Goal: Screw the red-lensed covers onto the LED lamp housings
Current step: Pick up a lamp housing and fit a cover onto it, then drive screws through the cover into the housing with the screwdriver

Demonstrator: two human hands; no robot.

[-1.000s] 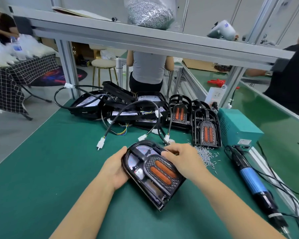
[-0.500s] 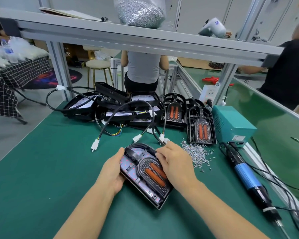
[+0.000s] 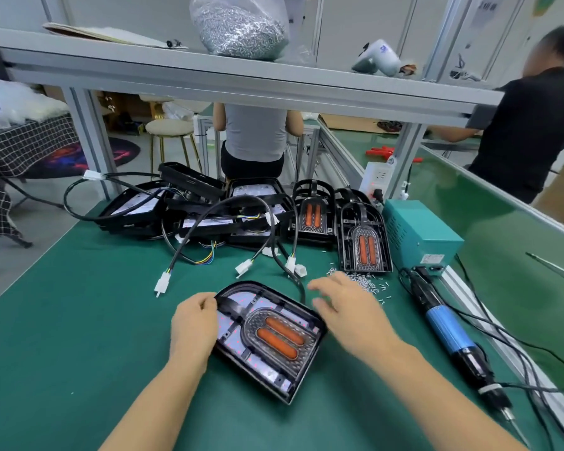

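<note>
A black lamp housing [image 3: 293,382] lies flat on the green mat before me, with a red-lensed cover [image 3: 279,333] seated in it. My left hand [image 3: 194,323] holds the housing's left edge, fingers curled on its rim. Off the cover, my right hand [image 3: 345,304] hovers blurred just right of the housing, fingers spread, holding nothing. Loose screws [image 3: 365,281] lie scattered beyond its fingertips. A blue electric screwdriver [image 3: 450,333] lies on the mat at the right.
Two more covers [image 3: 365,245] lean at the back beside a teal power box [image 3: 417,236]. A pile of black housings with cables [image 3: 209,216] fills the back middle. A shelf beam [image 3: 241,83] runs overhead. Other people work behind the bench.
My right hand has lifted off the cover and moved right toward the screws. The housing has settled flat, slightly farther from me.
</note>
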